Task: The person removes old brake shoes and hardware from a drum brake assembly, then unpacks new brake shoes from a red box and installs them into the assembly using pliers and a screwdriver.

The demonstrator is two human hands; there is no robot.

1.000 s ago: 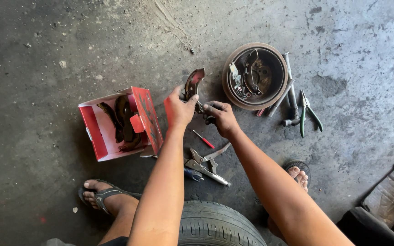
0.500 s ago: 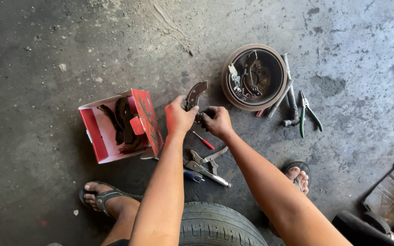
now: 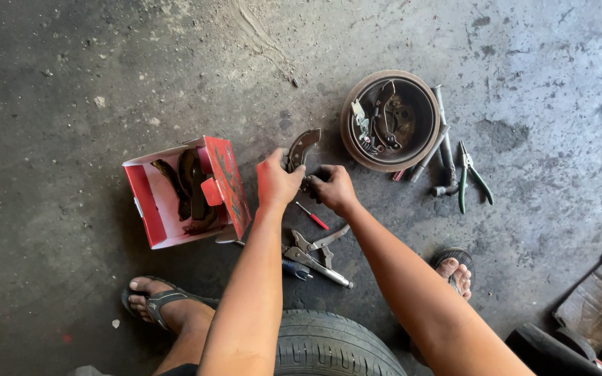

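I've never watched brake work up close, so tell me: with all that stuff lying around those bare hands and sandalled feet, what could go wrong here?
1. Both hands, left hand and right hand, grip the curved brake shoe bare; an edge might nick or pinch a finger.
2. The locking pliers and small red screwdriver lie on the concrete floor beside the sandalled foot; stepping on them could hurt.

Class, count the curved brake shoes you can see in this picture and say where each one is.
4: one brake shoe held in the left hand, two in the red box, one inside the brake drum. Others may lie hidden.
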